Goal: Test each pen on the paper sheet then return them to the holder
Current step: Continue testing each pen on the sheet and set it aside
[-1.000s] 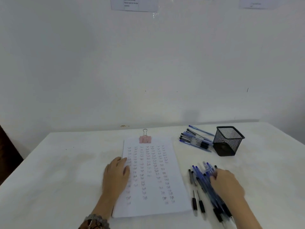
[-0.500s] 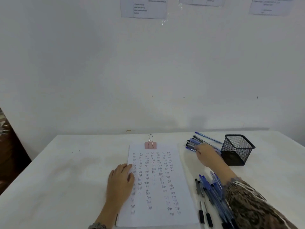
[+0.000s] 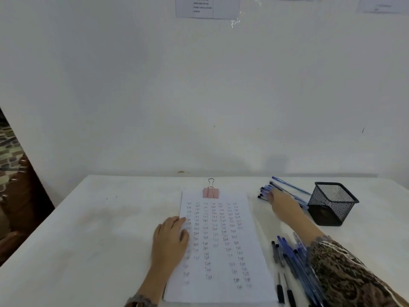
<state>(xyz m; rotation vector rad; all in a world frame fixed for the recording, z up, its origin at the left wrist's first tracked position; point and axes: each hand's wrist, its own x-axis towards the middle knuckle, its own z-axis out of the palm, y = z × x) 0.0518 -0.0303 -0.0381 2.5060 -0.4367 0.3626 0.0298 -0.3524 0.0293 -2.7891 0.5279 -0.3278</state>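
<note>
A white paper sheet (image 3: 221, 247) covered in small handwritten "Test" marks lies in front of me, held by a pink binder clip (image 3: 211, 192) at its top. My left hand (image 3: 171, 239) rests flat on the sheet's left edge. My right hand (image 3: 284, 206) reaches over the far pile of pens (image 3: 287, 187), its fingertips on the pens' capped ends; whether it grips one is blurred. The black mesh holder (image 3: 332, 203) stands right of that pile with no pens showing above its rim. A second pile of blue and black pens (image 3: 292, 260) lies right of the sheet, partly under my patterned sleeve.
The white table (image 3: 99, 235) meets a white wall at its far edge. Two black pens (image 3: 284, 291) lie apart near the sheet's lower right corner. A dark wooden piece stands beyond the table's left edge.
My right hand left the near pile of pens and moved up to the far pile beside the holder. The left hand stayed on the sheet. The view tilted up.
</note>
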